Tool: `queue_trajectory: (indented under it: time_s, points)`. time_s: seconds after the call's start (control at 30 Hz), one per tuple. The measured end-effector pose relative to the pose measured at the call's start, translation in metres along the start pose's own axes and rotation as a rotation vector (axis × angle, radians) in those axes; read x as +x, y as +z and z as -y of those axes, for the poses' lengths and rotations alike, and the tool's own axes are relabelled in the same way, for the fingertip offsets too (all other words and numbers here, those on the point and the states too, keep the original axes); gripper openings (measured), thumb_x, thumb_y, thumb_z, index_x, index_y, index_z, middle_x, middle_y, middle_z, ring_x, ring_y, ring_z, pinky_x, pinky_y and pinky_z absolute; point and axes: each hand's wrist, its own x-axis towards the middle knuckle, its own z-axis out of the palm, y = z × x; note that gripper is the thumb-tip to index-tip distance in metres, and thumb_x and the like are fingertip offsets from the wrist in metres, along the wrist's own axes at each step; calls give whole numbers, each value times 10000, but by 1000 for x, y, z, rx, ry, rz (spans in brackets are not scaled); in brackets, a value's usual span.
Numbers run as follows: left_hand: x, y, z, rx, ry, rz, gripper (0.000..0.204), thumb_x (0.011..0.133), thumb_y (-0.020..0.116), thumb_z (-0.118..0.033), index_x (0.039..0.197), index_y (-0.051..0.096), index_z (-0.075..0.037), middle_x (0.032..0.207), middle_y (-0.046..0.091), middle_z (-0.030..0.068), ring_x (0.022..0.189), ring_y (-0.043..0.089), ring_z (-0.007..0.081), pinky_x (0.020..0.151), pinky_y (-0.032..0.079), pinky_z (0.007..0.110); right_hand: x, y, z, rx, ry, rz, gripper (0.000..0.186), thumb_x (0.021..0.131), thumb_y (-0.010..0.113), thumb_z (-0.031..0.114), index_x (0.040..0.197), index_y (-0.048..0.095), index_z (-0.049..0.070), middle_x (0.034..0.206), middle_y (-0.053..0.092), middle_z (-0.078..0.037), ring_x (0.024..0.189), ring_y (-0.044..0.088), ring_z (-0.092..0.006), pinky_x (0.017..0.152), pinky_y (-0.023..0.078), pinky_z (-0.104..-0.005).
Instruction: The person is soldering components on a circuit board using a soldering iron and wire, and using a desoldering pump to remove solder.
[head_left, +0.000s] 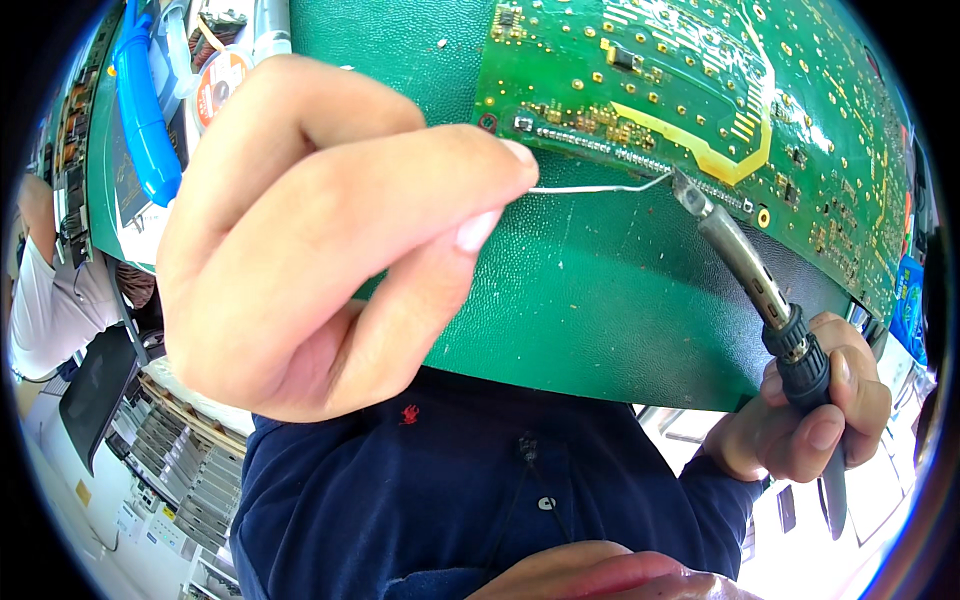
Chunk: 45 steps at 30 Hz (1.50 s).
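Observation:
Between thumb and forefinger my left hand [320,240] pinches a thin strand of solder wire [590,189], its free end bent up toward the board. My right hand [830,400] grips a soldering iron [745,265] by its black handle. The iron's tip sits at a long row of shiny solder joints [620,155] along the near edge of a green circuit board [700,110]. The wire's end lies right beside the tip; whether they touch I cannot tell. The board rests on a green mat [600,310].
A blue pen-shaped tool [145,120] and a round solder spool with an orange label [222,85] lie at the upper left. A blue package [908,310] stands beyond the board's right edge. At the far left, another person's white sleeve [65,305] shows.

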Motion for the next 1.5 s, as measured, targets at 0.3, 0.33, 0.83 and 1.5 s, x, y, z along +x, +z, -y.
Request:
queue_trajectory:
  time_s: [0.3, 0.33, 0.83, 1.5]
  points:
    - [3, -8, 5, -39, 45, 70, 186, 666, 616, 68, 849, 642, 47, 704, 546, 122, 609, 458, 140, 533, 313, 221, -2, 20, 3, -32, 36, -259, 298, 901, 461, 294, 968, 542, 15, 511, 438, -31, 432, 406, -109, 438, 290, -264]
    - [3, -8, 6, -39, 53, 72, 188, 665, 615, 71, 850, 641, 47, 704, 546, 121, 609, 459, 141, 533, 313, 221, -3, 20, 3, -31, 34, -264, 298, 901, 462, 295, 964, 541, 14, 510, 438, -32, 430, 405, -109, 438, 290, -263]
    - [2, -4, -1, 7, 5, 35, 185, 672, 606, 85, 852, 635, 54, 711, 557, 121, 606, 465, 142, 522, 314, 221, 2, -7, 3, -31, 20, 124, 347, 922, 468, 237, 1180, 406, 14, 592, 515, -56, 456, 472, -151, 390, 355, -272]
    - [2, -2, 0, -5, 29, 26, 189, 662, 610, 78, 845, 640, 46, 692, 557, 112, 602, 468, 141, 519, 325, 219, 1, -7, 2, -73, 0, 122, 362, 936, 429, 256, 1190, 383, 3, 561, 492, -52, 446, 459, -146, 369, 332, -265]
